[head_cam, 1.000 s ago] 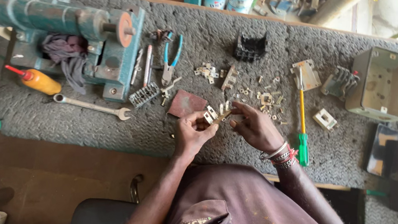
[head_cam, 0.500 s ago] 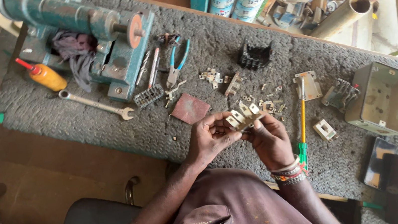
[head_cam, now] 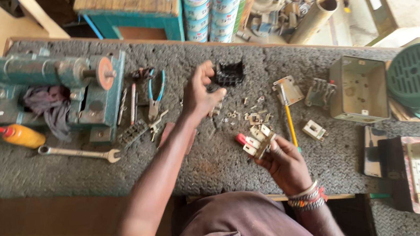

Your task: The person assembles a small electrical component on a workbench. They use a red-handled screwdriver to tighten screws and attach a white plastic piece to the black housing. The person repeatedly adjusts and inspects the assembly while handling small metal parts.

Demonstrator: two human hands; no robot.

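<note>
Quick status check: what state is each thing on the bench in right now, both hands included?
Left hand: stretched out, fingers by the black part.
Right hand: gripping the switch block, lifted off the bench.
Screwdriver: lying flat.
Metal box: open, tipped on its side.
Pliers: lying, handles spread.
Wrench: lying flat.

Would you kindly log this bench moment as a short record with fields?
Left hand: reaching over small metal parts, beside a black toothed block
Right hand: holds a white switch assembly with a red end
Surface: grey mat
Tools: spanner, blue-handled pliers, yellow screwdriver
Left side: green machine, orange bottle
Right side: open metal box
</note>
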